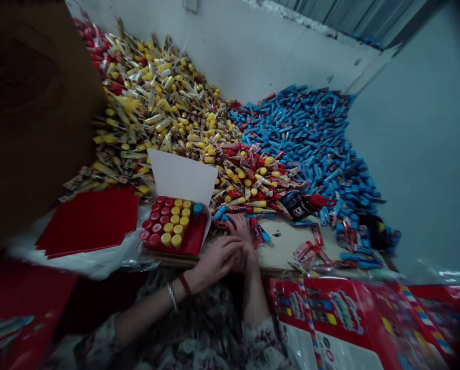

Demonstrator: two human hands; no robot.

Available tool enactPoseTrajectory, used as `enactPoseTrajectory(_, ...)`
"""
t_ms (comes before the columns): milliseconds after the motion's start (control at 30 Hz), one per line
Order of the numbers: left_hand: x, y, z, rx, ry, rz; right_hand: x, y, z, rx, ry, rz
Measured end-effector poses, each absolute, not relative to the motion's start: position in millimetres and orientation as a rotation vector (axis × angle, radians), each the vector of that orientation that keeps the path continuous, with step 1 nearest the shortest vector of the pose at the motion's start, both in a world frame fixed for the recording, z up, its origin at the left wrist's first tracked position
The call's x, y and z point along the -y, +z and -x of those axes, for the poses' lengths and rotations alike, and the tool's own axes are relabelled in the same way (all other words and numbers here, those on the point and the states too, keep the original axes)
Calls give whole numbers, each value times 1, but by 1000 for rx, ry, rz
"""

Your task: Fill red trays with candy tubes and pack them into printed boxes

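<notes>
My right hand (242, 230) reaches over the table's front edge, its fingers bent down among small wrapped tubes (257, 232) with red and blue colouring. Across its wrist lies my left hand (219, 255), fingers curled and close together; what is under them is hidden. Bracelets circle the left wrist. Just left of both hands is an open box (191, 247) with a white raised lid (184, 176) and a red inside. Standing in it are rows of red-capped tubes (156, 219), yellow-capped tubes (176, 224) and one blue-capped tube (197, 208).
Behind the box rises a heap of yellow-capped tubes (164, 103), with a blue heap (303, 128) to its right. Red sheets (89, 221) lie left. A dark red-topped object (301, 206) and loose red packets (310, 252) sit right. Printed red packaging (341, 318) fills the right foreground; a cardboard box (37, 113) looms left.
</notes>
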State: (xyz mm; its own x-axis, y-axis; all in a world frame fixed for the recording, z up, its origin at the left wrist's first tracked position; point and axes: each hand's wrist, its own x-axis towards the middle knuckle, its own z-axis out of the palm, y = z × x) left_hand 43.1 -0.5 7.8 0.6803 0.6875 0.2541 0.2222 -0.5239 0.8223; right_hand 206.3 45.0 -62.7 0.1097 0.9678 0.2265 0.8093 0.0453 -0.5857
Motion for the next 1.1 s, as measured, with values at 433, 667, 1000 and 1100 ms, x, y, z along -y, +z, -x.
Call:
enactPoseTrajectory(433, -45, -34, -93, -1108, 239, -2539, 9, -65, -245, 674, 3, 1766)
enactPoseTrajectory(667, -46, -27, -69, -1183, 314, -2449, -23, -60, -227, 1328, 234, 1955)
enactPoseTrajectory(1000, -84, -12, -80, -1378, 470, -2237, -29, -42, -240, 1042, 188, 1991)
enactPoseTrajectory(1100, -102, -8, -88, -1466, 330, -2255, -17, -34, -250, 761, 233, 1702)
